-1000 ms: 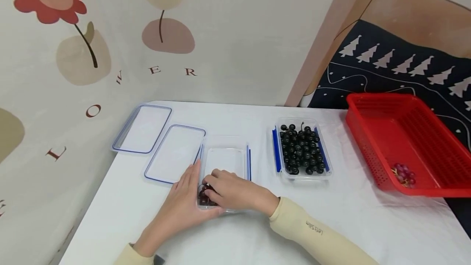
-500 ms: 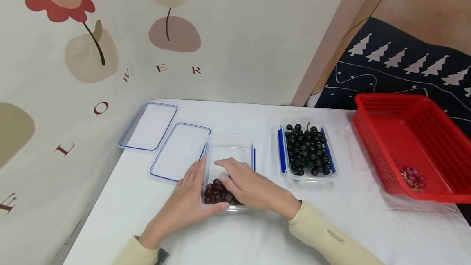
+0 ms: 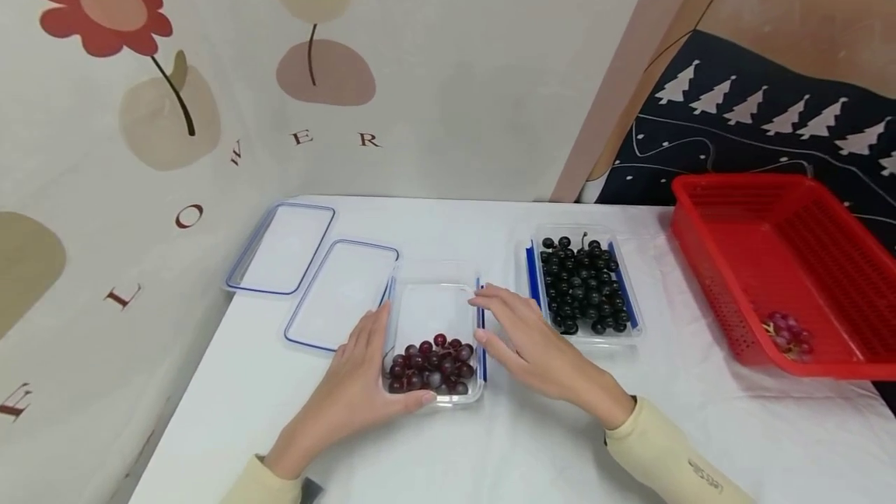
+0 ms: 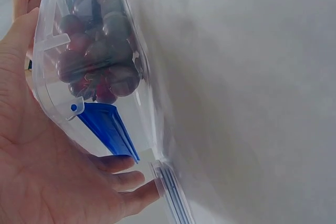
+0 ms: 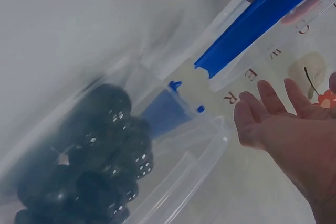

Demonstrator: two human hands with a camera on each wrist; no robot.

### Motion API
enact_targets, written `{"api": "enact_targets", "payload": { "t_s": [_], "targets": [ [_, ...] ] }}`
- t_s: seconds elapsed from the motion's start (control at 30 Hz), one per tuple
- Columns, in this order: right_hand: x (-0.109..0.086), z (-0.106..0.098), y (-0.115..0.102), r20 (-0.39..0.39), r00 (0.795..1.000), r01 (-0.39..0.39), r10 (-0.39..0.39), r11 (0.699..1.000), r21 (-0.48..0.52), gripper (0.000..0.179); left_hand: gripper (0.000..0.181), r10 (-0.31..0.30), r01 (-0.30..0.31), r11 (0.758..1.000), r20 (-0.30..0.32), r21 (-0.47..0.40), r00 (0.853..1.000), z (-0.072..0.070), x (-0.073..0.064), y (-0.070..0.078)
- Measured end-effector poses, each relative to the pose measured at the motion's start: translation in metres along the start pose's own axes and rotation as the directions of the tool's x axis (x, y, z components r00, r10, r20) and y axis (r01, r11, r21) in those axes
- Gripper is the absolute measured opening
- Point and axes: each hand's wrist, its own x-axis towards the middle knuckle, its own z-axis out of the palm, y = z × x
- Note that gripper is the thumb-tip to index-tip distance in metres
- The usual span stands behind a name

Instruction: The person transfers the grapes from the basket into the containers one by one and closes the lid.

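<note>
A clear plastic food container with blue side latches holds dark red grapes in its near half. My left hand rests against its near left corner, fingers straight along the left side and thumb over the front rim. In the left wrist view, the palm lies beside the container wall, with fingertips near a blue latch. My right hand is just right of the container, fingers loosely extended and holding nothing. In the right wrist view it is between this container and a second container of black grapes.
The second container stands right of the first. Two clear lids with blue seals, a nearer lid and a farther lid, lie at the left. A red basket at the right holds a small bunch of red grapes.
My right hand has come up out of the container and moved right, letting the red grapes show. My left hand has stayed at the container's corner.
</note>
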Motion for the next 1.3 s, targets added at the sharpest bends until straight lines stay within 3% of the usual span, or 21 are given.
{"api": "enact_targets", "payload": {
  "t_s": [0.2,0.47,0.6,0.77,1.0,1.13,1.3],
  "targets": [
    [-0.007,-0.007,0.011,-0.097,0.995,0.019,-0.023,0.999,-0.035,0.056,0.149,-0.006,0.006,1.000,-0.006,-0.005,1.000,-0.001,0.001,-0.006],
    [-0.024,-0.040,0.031,-0.268,0.961,0.045,-0.066,0.995,-0.084,0.058,0.150,-0.004,0.004,1.000,-0.015,-0.022,1.000,0.000,0.000,-0.006],
    [-0.036,-0.059,0.045,-0.366,0.928,0.052,-0.077,0.996,-0.078,0.052,0.150,-0.005,0.004,0.999,-0.019,-0.032,1.000,0.001,-0.001,-0.005],
    [-0.052,-0.077,0.058,-0.500,0.862,0.040,-0.078,0.995,-0.087,0.043,0.150,0.004,-0.004,1.000,-0.019,-0.030,1.000,0.002,0.000,-0.003],
    [-0.072,-0.102,0.076,-0.617,0.781,0.011,-0.098,0.990,-0.143,0.040,0.149,0.001,-0.001,0.999,-0.001,-0.032,1.000,0.001,0.001,-0.002],
    [-0.084,-0.122,0.080,-0.639,0.768,-0.076,-0.037,0.986,-0.148,0.039,0.149,0.005,-0.005,0.999,-0.002,-0.038,1.000,0.001,0.002,-0.001],
    [-0.097,-0.131,0.083,-0.656,0.754,-0.165,0.033,0.976,-0.140,0.042,0.149,0.014,-0.014,1.000,-0.013,-0.026,1.000,0.001,0.001,-0.002]
  ]
}}
